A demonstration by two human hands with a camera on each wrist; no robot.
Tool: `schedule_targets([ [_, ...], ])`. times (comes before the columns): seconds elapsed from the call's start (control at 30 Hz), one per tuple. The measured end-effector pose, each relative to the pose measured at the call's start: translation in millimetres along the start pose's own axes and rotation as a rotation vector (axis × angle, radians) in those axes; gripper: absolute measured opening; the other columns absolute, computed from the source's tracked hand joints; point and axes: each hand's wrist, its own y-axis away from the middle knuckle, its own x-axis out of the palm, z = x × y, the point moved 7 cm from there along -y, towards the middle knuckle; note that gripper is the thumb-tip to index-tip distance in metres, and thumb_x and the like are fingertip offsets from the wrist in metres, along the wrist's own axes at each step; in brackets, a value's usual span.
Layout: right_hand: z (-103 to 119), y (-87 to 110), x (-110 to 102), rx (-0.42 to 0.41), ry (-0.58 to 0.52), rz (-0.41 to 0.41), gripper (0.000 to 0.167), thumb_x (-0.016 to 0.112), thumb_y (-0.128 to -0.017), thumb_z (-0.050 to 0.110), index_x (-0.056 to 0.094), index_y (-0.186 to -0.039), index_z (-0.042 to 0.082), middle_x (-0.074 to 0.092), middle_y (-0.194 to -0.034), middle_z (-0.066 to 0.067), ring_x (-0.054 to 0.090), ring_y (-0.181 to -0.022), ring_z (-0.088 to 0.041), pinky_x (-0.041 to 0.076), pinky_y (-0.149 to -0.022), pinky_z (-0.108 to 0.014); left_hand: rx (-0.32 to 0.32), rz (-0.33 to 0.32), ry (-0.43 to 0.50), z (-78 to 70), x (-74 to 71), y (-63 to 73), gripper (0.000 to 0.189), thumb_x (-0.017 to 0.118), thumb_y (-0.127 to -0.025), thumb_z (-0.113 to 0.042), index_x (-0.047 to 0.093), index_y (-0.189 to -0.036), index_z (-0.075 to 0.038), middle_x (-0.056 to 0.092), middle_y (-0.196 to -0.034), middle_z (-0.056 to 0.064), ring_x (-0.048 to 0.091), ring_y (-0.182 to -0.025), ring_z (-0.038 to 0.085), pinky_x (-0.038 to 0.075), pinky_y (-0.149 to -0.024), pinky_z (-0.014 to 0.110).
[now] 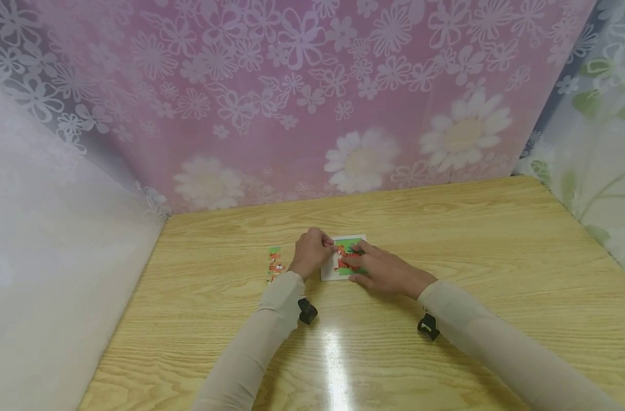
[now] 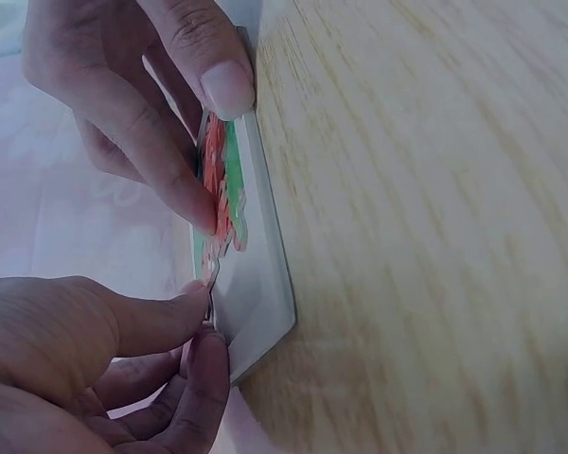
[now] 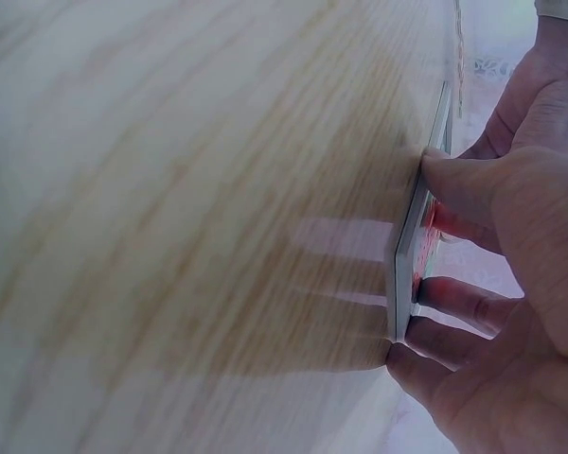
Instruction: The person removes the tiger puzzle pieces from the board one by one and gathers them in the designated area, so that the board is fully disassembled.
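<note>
A white-bordered puzzle tray (image 1: 329,274) lies on the table, with assembled orange and green tiger-picture pieces (image 2: 232,184) over part of its face. My left hand (image 1: 311,252) is at the tray's left side, thumb and forefinger pinching a thin puzzle piece (image 2: 212,276) that shows edge-on in the left wrist view. From the right, my right hand (image 1: 386,271) holds the tray. Its thumb lies at the near edge, other fingers reach the far side, and fingertips rest on the assembled pieces. Loose puzzle pieces (image 1: 274,258) lie left of the tray, partly hidden behind my left hand.
The wood-grain table (image 1: 214,342) extends around the tray on all sides. A pink flowered curtain (image 1: 291,142) hangs along its back edge, and pale cloth (image 1: 50,228) is at the left. Each wrist carries a small black camera (image 1: 307,311).
</note>
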Motion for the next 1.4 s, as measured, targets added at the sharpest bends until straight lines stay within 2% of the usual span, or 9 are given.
schedule_targets([
  [0.43, 0.7, 0.9, -0.2, 0.007, -0.01, 0.006, 0.043, 0.068, -0.099, 0.021, 0.063, -0.137, 0.002, 0.051, -0.133, -0.026, 0.056, -0.095, -0.023, 0.051, -0.08, -0.041, -0.014, 0.0, -0.005, -0.7, 0.6, 1.0, 0.01, 0.076, -0.094, -0.016, 0.077, -0.095, -0.005, 0.07, -0.084, 0.002, 0.065, -0.075, 0.016, 0.055, -0.068, 0.033],
  [1.0, 1.0, -1.2, -1.4, 0.013, -0.012, 0.007, 0.043, 0.07, -0.098, 0.021, 0.063, -0.136, 0.001, 0.053, -0.132, -0.021, 0.053, -0.101, -0.022, 0.05, -0.084, -0.04, -0.02, -0.004, -0.002, -2.6, -1.2, 1.1, 0.011, 0.074, -0.095, -0.015, 0.076, -0.094, -0.005, 0.072, -0.09, 0.006, 0.067, -0.079, 0.019, 0.057, -0.07, 0.035],
  [1.2, 1.6, -1.2, -1.6, 0.017, -0.01, 0.019, 0.045, 0.069, -0.099, 0.021, 0.062, -0.138, 0.001, 0.052, -0.134, -0.022, 0.054, -0.105, -0.024, 0.05, -0.087, -0.042, -0.015, -0.001, -0.01, -2.7, -1.0, 0.1, 0.011, 0.072, -0.096, -0.015, 0.077, -0.093, -0.006, 0.072, -0.089, 0.005, 0.066, -0.076, 0.019, 0.055, -0.067, 0.033],
  [1.4, 0.9, -0.8, -1.1, 0.005, 0.001, 0.01, 0.044, 0.07, -0.098, 0.02, 0.063, -0.137, 0.0, 0.053, -0.133, -0.023, 0.054, -0.102, -0.024, 0.05, -0.085, -0.041, -0.013, 0.007, 0.005, -2.1, -0.6, -0.9, 0.014, 0.069, -0.098, -0.014, 0.078, -0.092, -0.006, 0.073, -0.092, 0.007, 0.066, -0.076, 0.019, 0.055, -0.066, 0.033],
])
